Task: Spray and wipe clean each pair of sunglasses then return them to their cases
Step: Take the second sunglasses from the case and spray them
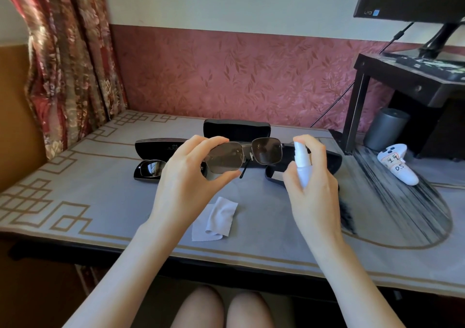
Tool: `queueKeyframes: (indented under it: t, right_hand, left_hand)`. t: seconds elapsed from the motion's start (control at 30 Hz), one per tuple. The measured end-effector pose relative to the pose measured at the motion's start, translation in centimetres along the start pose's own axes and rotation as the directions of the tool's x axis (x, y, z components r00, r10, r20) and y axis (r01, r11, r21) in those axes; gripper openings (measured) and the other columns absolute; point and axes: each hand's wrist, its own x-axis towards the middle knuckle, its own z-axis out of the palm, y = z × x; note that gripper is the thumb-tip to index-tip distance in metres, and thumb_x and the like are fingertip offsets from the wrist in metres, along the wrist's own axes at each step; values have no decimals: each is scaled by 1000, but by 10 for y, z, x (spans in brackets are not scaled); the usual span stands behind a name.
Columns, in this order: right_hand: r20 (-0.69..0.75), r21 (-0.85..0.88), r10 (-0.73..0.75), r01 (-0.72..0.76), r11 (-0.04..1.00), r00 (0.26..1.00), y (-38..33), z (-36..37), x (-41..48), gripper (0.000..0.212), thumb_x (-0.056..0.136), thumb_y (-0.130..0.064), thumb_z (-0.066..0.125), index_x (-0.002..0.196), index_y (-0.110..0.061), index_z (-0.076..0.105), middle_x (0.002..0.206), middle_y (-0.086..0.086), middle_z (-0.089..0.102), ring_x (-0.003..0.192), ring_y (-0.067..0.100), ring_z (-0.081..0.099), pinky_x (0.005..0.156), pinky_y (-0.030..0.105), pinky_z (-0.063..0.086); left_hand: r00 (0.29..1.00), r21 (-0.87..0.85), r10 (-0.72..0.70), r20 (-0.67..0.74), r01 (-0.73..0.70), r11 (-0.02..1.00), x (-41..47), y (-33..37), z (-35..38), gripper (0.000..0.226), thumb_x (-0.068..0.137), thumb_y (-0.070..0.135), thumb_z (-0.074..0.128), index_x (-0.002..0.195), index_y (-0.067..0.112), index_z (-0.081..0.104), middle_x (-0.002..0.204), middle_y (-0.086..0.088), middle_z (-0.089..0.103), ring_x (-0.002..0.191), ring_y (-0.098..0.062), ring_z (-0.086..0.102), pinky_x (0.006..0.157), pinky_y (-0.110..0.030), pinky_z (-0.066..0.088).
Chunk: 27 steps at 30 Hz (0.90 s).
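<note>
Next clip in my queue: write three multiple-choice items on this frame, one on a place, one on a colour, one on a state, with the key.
1. Where does the cleaning cloth lie?
A. Draped over the held sunglasses.
B. On the table, nearer the person than those sunglasses.
C. In the right hand.

2. What colour is the spray bottle?
A. White.
B. Black.
C. Red.

3. What is the left hand doing?
A. Resting flat on the table.
B. Wiping with the cloth.
C. Pinching the sunglasses by one lens.

Key: 1 B, it lies crumpled on the tabletop; 2 A, body and nozzle are white; 3 C, thumb and fingers pinch that lens above the table.
</note>
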Motion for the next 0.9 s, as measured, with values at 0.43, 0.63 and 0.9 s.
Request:
queueKeyframes:
  t: [0.43, 0.63, 0.9]
  right_hand:
    - [163, -25, -208, 215, 976, 964, -30, 22, -10, 45, 91, -17, 45, 129, -39, 36, 105, -17, 51, 78, 5, 45, 69, 34, 47]
    - [82, 23, -201, 199, 980, 976, -20, 17, -9, 44, 94, -19, 47, 132, -37, 37, 123, -11, 59, 96, 4, 56, 81, 10, 40]
    - [71, 72, 66, -71, 995, 995, 47, -12, -12, 52, 102, -20, 43, 137, -50, 19, 95, -19, 53, 82, -4, 55, 75, 8, 40]
  left_hand:
    - [1000, 26, 4, 4, -4, 1000, 0, 2, 3, 47, 70, 28, 83, 114, 23, 64, 94, 14, 56, 88, -9, 56, 75, -25, 47]
    - [1000, 20, -2, 14, 2, 1000, 0, 1, 2, 47, 71, 30, 83, 114, 22, 65, 94, 11, 58, 89, -9, 56, 75, -25, 48]
    - [999, 34, -47, -5, 48, 998, 2, -9, -7, 46, 69, 27, 84, 111, 24, 65, 94, 9, 61, 87, -6, 54, 77, -13, 42]
